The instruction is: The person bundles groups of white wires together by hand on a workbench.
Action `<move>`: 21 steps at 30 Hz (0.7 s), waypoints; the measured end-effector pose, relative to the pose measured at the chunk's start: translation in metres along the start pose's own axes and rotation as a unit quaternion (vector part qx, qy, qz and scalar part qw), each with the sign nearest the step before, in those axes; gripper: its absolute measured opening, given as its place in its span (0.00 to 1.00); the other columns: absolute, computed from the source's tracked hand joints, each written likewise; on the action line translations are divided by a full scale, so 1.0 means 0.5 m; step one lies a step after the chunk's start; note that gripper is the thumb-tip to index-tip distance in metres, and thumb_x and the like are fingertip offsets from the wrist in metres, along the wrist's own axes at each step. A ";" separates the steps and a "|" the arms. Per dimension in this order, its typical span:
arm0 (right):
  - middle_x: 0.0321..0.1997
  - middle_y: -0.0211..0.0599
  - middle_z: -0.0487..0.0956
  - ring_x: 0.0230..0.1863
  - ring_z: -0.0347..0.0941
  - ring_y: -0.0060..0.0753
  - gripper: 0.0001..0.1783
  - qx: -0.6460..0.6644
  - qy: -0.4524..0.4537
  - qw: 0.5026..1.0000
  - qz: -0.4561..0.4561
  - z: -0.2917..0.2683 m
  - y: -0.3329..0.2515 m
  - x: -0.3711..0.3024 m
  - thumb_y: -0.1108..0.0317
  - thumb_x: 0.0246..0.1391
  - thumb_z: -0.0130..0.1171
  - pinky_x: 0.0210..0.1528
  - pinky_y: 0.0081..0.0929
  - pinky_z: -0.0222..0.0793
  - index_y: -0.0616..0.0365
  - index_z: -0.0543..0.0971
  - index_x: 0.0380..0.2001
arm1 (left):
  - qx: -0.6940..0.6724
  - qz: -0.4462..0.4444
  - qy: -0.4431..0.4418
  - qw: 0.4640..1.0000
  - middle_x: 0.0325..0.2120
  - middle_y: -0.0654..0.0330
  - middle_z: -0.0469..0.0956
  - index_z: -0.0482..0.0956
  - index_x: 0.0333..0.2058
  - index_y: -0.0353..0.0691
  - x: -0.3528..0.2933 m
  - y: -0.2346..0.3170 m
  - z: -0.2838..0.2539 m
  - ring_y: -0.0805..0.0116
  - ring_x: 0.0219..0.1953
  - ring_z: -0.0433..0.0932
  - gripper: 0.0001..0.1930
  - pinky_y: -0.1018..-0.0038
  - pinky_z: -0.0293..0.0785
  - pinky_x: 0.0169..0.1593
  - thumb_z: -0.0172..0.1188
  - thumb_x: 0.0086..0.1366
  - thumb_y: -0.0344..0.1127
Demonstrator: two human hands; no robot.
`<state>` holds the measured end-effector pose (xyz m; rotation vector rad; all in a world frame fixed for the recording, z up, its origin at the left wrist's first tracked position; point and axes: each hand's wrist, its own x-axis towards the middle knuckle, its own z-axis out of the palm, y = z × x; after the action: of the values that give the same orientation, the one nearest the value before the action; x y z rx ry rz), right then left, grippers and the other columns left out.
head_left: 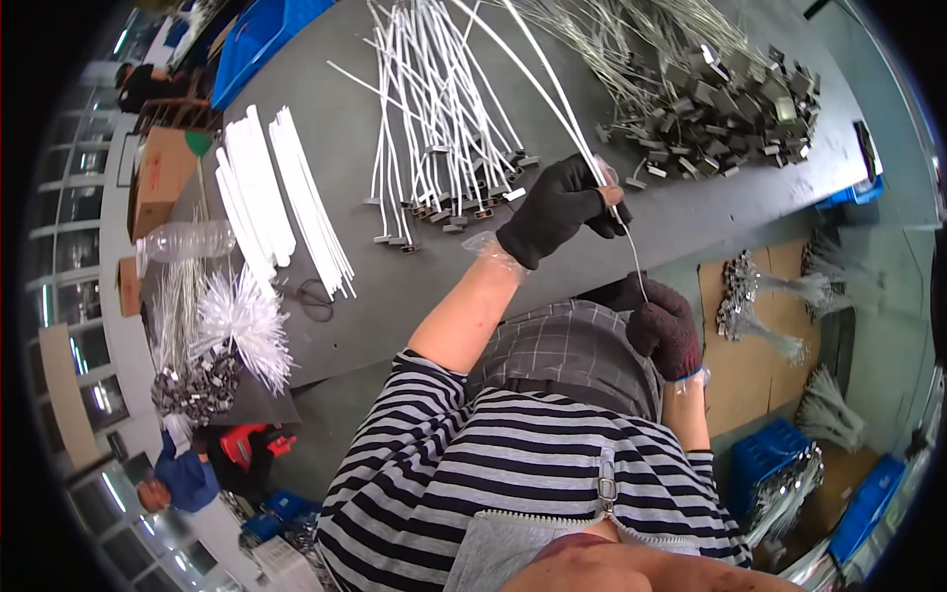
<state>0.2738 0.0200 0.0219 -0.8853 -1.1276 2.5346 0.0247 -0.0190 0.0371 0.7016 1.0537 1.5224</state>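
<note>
My left hand (pixel 557 209), in a black glove with bare fingertips showing, is closed around long thin white tubes (pixel 552 79) that run up over the table. Below its fingers a thin metal wire (pixel 634 249) comes out and curves down to my right hand (pixel 667 331). That hand wears a dark red and black glove, and its fingers are pinched on the wire; whatever else they hold is hidden. Left of my left hand lies a spread of white-sleeved wires (pixel 434 109) with small dark metal end pieces (pixel 454 207).
A heap of bare wires with dark block ends (pixel 730 109) covers the table's (pixel 335 207) right side. White tube bundles (pixel 254 192), a plastic bottle (pixel 187 240) and a blue tray (pixel 261 44) are at left. Cardboard (pixel 730 365) with wire bunches lies at right. Another person (pixel 187 474) is lower left.
</note>
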 end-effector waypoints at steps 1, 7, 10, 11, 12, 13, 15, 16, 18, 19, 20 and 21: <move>0.15 0.25 0.68 0.12 0.59 0.16 0.23 -0.044 0.050 0.998 0.001 0.008 -0.007 0.005 0.69 0.54 0.56 0.16 0.16 0.53 0.65 0.74 0.54 | -0.019 -0.013 0.003 1.000 0.27 0.55 0.80 0.71 0.36 0.38 -0.006 -0.001 0.004 0.66 0.28 0.82 0.04 0.75 0.78 0.28 0.56 0.66 0.31; 0.18 0.27 0.71 0.15 0.63 0.17 0.17 -0.210 0.091 0.973 -0.030 0.049 -0.037 0.007 0.70 0.57 0.57 0.18 0.18 0.57 0.64 0.78 0.49 | -0.035 -0.004 -0.029 0.999 0.27 0.57 0.81 0.72 0.37 0.35 -0.018 -0.055 0.027 0.69 0.29 0.82 0.05 0.75 0.79 0.32 0.56 0.66 0.29; 0.20 0.28 0.74 0.17 0.66 0.18 0.16 -0.368 0.097 0.904 -0.195 0.034 -0.018 0.008 0.70 0.58 0.56 0.20 0.18 0.60 0.64 0.79 0.48 | -0.034 -0.010 -0.016 0.999 0.25 0.57 0.80 0.74 0.34 0.35 -0.019 -0.039 0.024 0.69 0.28 0.81 0.04 0.75 0.79 0.32 0.56 0.65 0.29; 0.20 0.28 0.74 0.17 0.66 0.18 0.16 -0.368 0.112 0.903 -0.189 0.028 -0.010 0.014 0.70 0.58 0.56 0.20 0.18 0.60 0.64 0.79 0.48 | -0.020 0.015 -0.005 1.000 0.25 0.57 0.80 0.75 0.34 0.35 -0.019 -0.036 0.021 0.69 0.27 0.81 0.04 0.75 0.79 0.32 0.56 0.65 0.29; 0.20 0.29 0.75 0.18 0.67 0.18 0.13 -0.355 0.127 0.908 -0.183 0.019 -0.005 0.025 0.70 0.58 0.57 0.21 0.18 0.61 0.63 0.80 0.45 | -0.008 0.039 0.004 0.999 0.25 0.56 0.80 0.75 0.33 0.34 -0.023 -0.035 0.024 0.69 0.27 0.81 0.04 0.75 0.79 0.31 0.56 0.65 0.30; 0.21 0.30 0.76 0.19 0.69 0.19 0.11 -0.342 0.143 0.911 -0.181 0.006 -0.001 0.039 0.69 0.57 0.58 0.22 0.18 0.62 0.62 0.81 0.41 | 0.010 0.030 0.038 0.999 0.25 0.56 0.81 0.75 0.34 0.34 -0.024 -0.027 0.031 0.68 0.27 0.81 0.05 0.75 0.79 0.32 0.56 0.66 0.30; 0.21 0.29 0.75 0.19 0.69 0.19 0.10 -0.227 0.175 0.948 -0.140 -0.018 0.023 0.060 0.66 0.58 0.58 0.22 0.19 0.62 0.61 0.81 0.39 | 0.013 0.045 0.100 0.994 0.26 0.56 0.81 0.75 0.36 0.34 -0.021 -0.023 0.027 0.68 0.28 0.81 0.05 0.76 0.79 0.32 0.55 0.66 0.30; 0.20 0.29 0.75 0.19 0.69 0.19 0.11 -0.109 0.184 0.971 -0.107 -0.027 0.027 0.070 0.63 0.58 0.58 0.22 0.19 0.63 0.59 0.80 0.36 | 0.001 0.062 0.143 0.988 0.26 0.57 0.80 0.75 0.36 0.35 -0.023 -0.011 0.022 0.69 0.27 0.81 0.04 0.76 0.78 0.31 0.57 0.65 0.28; 0.20 0.28 0.73 0.19 0.68 0.19 0.13 -0.082 0.207 0.973 -0.066 -0.022 0.011 0.062 0.59 0.59 0.56 0.21 0.19 0.62 0.58 0.80 0.36 | 0.061 0.075 0.172 0.980 0.26 0.55 0.82 0.75 0.35 0.36 -0.033 0.032 0.015 0.71 0.26 0.81 0.04 0.79 0.75 0.26 0.56 0.67 0.30; 0.20 0.27 0.72 0.18 0.67 0.19 0.15 -0.060 0.205 0.977 -0.027 -0.016 -0.003 0.058 0.56 0.60 0.55 0.21 0.19 0.62 0.57 0.79 0.36 | 0.069 0.057 0.151 0.984 0.27 0.55 0.82 0.75 0.34 0.37 -0.038 0.036 0.018 0.72 0.24 0.80 0.04 0.81 0.71 0.23 0.56 0.67 0.30; 0.20 0.27 0.72 0.18 0.67 0.19 0.15 -0.057 0.216 0.974 -0.027 -0.008 -0.012 0.052 0.56 0.60 0.55 0.21 0.19 0.62 0.57 0.79 0.36 | 0.078 0.040 0.130 0.988 0.27 0.55 0.82 0.75 0.33 0.38 -0.041 0.033 0.025 0.73 0.22 0.80 0.04 0.83 0.67 0.20 0.56 0.67 0.30; 0.24 0.27 0.73 0.22 0.68 0.19 0.12 -0.119 0.196 0.973 -0.038 0.003 -0.022 0.052 0.61 0.59 0.56 0.23 0.19 0.63 0.57 0.77 0.41 | 0.077 0.036 0.123 0.989 0.27 0.55 0.82 0.75 0.33 0.38 -0.042 0.029 0.030 0.73 0.22 0.80 0.04 0.83 0.67 0.20 0.56 0.67 0.30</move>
<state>0.2522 0.0377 0.0193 -1.3037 -1.3153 2.0635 0.0359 -0.0355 0.0587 0.6749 1.3547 1.6313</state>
